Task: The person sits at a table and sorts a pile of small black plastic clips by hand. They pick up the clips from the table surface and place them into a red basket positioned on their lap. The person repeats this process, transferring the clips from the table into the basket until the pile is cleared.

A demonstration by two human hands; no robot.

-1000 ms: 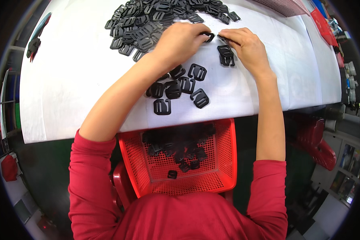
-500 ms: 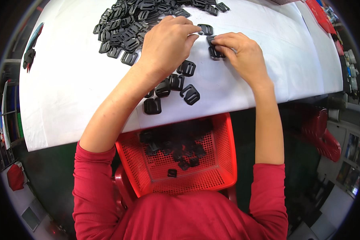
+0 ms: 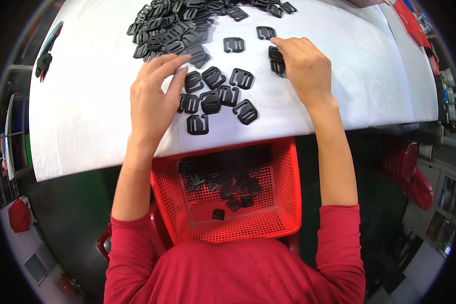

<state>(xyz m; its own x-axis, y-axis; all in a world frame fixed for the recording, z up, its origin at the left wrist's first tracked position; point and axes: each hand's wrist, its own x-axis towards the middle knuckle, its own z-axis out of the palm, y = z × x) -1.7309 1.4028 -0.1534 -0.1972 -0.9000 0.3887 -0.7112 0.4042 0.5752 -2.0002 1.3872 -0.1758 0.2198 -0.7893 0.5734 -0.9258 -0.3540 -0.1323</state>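
Note:
A white table (image 3: 91, 111) carries a big heap of black plastic buckles (image 3: 172, 28) at the far side and a smaller group of buckles (image 3: 215, 96) near its front edge. My left hand (image 3: 154, 99) lies flat over the left side of that group, fingers stretched out and holding nothing. My right hand (image 3: 304, 68) rests palm down further right, its fingertips on a small stack of buckles (image 3: 275, 58). Two single buckles (image 3: 234, 44) lie between the heap and my hands.
A red mesh basket (image 3: 283, 202) sits on my lap under the table edge with several black buckles (image 3: 223, 185) in it. A dark tool (image 3: 44, 58) lies at the table's far left. Red items (image 3: 413, 28) lie at the far right.
My left hand has pulled back from beside my right hand toward the near left and spread out. Two buckles now lie uncovered where both hands worked. My right hand stays at the stack.

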